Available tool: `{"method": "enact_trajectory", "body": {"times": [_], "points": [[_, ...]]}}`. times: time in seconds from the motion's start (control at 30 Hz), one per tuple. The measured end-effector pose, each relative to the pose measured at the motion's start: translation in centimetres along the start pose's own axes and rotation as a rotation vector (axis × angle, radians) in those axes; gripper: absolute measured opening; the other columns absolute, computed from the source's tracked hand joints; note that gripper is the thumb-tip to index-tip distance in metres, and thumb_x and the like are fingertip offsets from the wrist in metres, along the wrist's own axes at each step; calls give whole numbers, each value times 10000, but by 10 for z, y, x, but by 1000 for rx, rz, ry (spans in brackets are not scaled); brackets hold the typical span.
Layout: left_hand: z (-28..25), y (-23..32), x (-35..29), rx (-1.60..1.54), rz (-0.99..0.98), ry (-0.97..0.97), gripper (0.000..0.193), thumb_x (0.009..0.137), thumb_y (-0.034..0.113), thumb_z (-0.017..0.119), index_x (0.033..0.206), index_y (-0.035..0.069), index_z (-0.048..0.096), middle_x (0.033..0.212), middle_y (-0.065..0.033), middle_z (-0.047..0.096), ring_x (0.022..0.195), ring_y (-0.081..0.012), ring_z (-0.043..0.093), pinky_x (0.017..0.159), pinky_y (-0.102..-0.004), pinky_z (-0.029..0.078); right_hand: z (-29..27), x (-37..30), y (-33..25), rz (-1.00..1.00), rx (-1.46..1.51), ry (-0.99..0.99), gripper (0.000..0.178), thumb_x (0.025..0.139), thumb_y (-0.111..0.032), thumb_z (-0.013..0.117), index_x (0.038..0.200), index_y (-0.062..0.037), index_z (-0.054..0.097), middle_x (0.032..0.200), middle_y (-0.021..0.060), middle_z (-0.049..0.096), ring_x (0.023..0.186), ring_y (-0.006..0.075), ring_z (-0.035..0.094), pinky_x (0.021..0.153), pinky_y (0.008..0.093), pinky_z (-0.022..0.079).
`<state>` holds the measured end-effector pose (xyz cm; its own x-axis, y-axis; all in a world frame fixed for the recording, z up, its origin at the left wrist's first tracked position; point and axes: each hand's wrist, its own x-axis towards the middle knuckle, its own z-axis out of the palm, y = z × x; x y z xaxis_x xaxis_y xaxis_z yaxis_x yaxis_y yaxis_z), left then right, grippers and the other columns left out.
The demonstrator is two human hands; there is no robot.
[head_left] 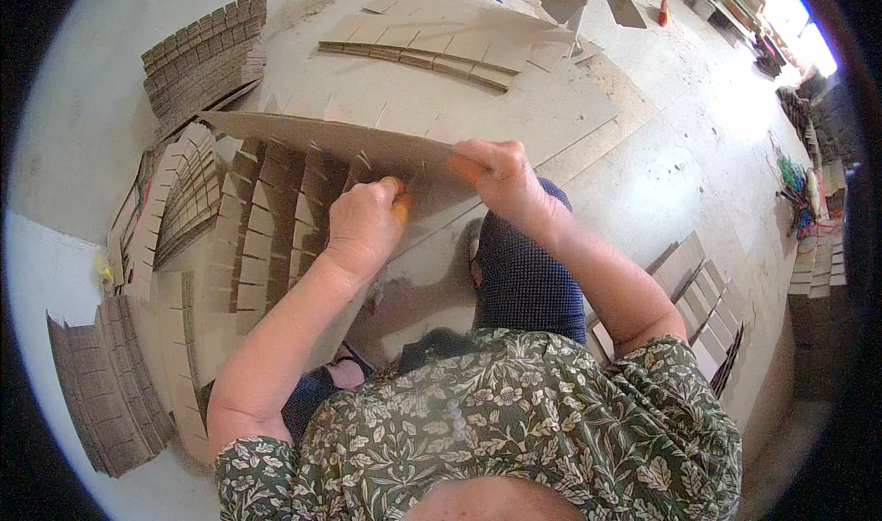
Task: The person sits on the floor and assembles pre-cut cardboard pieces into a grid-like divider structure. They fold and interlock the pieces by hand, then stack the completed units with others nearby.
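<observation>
Two hands at work, both bare but for orange finger covers [401,204]. Right hand [501,176]: fingers closed, thumb and fingers pinching the near right end of a long cardboard sheet [404,152]. The sheet runs off leftward and away from that hand, tilted, its far end well past my left hand [367,216].

Left hand: curled almost to a fist, just below the sheet. Cannot tell whether it has the sheet's lower edge or something behind it.

Left of my left hand: several slotted strips [266,195] in a row, roughly upright, slits showing. Farther left, a fanned bundle of slotted pieces [188,199]; more gridded bundles [110,383] lower left, by the wall.

Progress, my reading: the row is set out and the sheet is in hand, but I see no sign of it fully seated across the strips. The gridded bundles look finished. Flat slotted stacks [423,48] lie beyond both hands, probably unused stock; another stack [703,310] lies near my right elbow, status unclear.
</observation>
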<state>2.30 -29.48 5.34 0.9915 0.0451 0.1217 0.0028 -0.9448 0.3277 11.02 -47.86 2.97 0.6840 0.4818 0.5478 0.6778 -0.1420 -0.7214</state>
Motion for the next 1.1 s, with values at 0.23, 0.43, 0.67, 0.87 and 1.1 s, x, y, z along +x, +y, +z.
{"method": "enact_trajectory", "body": {"times": [0.23,0.43,0.67,0.87,1.1], "points": [[15,-18,6,-292,-12,-1,175,817,127,631,920,-4,684,817,-228,655,767,-376,648,694,-415,511,1,-1,2,20,17,12,128,771,13,649,898,-8,638,776,211,620,707,384,629,592,373,502],[20,-28,5,-408,-3,-20,194,824,116,614,946,-19,678,852,-246,649,808,-377,646,724,-402,505,10,-5,-7,-76,20,-17,86,784,21,621,867,0,626,758,225,602,705,402,614,590,393,498],[8,-23,3,-398,-69,-74,218,831,119,621,982,-33,666,858,-233,661,796,-355,659,726,-395,504,14,-12,10,-2,4,-41,63,799,-23,629,862,-20,634,749,203,608,710,401,603,591,411,491],[-18,-18,-14,-471,-103,-42,284,844,131,691,1072,-32,642,770,-79,654,686,-95,564,630,-258,475,1,-22,3,-25,-312,-141,274,818,-166,653,1066,-70,587,785,174,628,696,378,616,592,452,491],[-59,-100,-21,-268,-311,271,293,867,202,671,1073,-4,649,862,-83,672,728,-130,584,670,-269,482,13,48,-63,-272,-399,-153,584,835,-185,652,1359,-64,425,898,184,633,887,361,618,752,427,502]]}}
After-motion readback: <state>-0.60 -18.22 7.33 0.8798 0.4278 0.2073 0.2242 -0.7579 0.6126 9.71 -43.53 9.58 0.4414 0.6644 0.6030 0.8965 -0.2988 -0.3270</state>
